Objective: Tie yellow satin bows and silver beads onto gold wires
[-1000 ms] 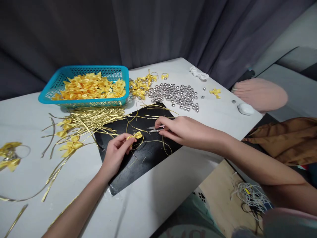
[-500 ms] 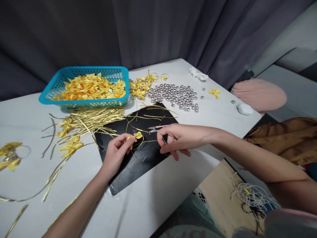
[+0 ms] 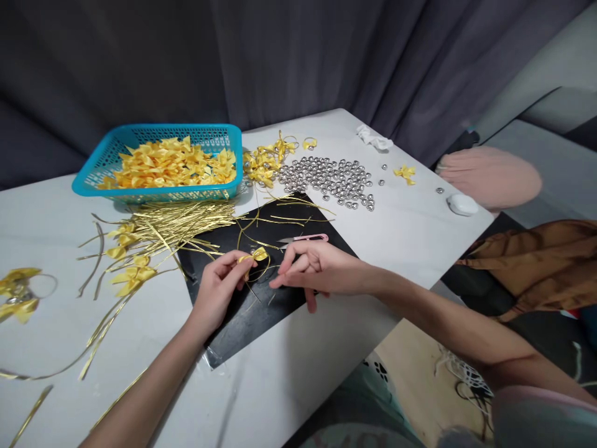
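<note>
Left hand (image 3: 220,283) pinches a yellow bow (image 3: 260,254) over the black mat (image 3: 233,333), seemingly to steady it. Right hand (image 3: 321,269), fingers parted, hovers nearby, pink snips (image 3: 313,237) lying just beside, presumably for easy reach

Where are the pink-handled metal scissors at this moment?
In the head view, near the centre, the pink-handled metal scissors lie on the black rectangular mat, just beyond the right hand, right of the left hand's yellow ribbon bow.

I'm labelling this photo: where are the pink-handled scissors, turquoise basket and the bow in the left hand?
Pink-handled scissors (image 3: 304,238), head view: handle.
Turquoise basket (image 3: 158,191), head view: front rim.
Bow (image 3: 260,254), head view: exposed end.
</note>
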Demonstrator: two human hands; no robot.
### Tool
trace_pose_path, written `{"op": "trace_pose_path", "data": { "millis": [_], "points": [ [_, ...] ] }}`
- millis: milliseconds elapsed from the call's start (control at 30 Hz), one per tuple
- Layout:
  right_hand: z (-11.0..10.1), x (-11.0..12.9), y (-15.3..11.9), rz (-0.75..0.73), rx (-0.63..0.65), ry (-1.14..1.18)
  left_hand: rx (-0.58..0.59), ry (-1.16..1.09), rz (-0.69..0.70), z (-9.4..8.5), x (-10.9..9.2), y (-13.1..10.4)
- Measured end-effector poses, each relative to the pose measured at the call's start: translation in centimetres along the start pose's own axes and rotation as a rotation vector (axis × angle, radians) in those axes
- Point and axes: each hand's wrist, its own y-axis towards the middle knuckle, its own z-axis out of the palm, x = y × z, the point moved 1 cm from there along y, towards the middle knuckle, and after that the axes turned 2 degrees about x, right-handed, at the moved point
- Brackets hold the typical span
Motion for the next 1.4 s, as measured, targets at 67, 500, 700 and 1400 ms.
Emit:
{"op": "trace_pose_path", "data": {
  "millis": [67,500,700,1400],
  "points": [
    [0.6,-0.6,0.4,-0.064,-0.135,-0.005,-0.001,-0.019,-0.010,0.0,-0.1,0.0],
    [4.4,-1.6,2.0,-0.518,-0.754,-0.539,0.003,-0.181,-0.094,0.1,-0.9,-0.2],
    [4.7,-1.7,2.0,-0.484,-0.784,-0.598,-0.005,-0.199,-0.112,0.2,-1.2,-0.3],
    [4.8,-2.4,2.0,-0.434,-0.752,-0.584,0.002,-0.191,-0.103,0.3,-1.2,-0.3]
  ]
}}
